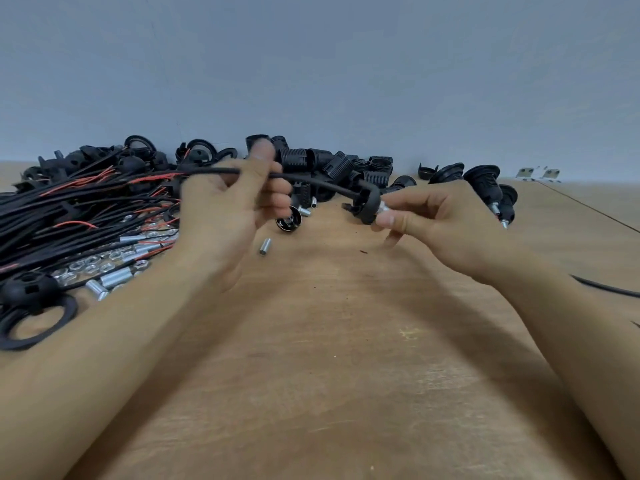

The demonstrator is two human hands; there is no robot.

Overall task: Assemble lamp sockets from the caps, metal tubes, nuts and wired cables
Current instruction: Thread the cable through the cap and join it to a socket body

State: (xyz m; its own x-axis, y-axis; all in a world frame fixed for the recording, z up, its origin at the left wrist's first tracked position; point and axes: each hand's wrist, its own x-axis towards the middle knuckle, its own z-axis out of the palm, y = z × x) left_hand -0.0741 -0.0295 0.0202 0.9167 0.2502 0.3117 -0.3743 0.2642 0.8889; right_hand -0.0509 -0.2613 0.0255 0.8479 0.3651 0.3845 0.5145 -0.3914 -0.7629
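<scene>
Wooden desk (329, 341) under a grey wall carries everything. Above it the left hand (225, 209) curls round a black cable (311, 180), while the right hand (433, 216) pinches what seems a metal tube (382, 211) at a black cap (365, 206) on the cable's end. Beyond lie threaded sockets (329, 161); left, piled wired cables (69, 209), nuts (86, 265); right, assembled sockets (485, 185).

1. A brown wooden tabletop (329, 358), its grain visible, fills the lower frame.
2. A plain grey-blue wall (311, 64) rises behind it.
3. Two small silvery metal brackets (538, 173) lie at the far right edge.
</scene>
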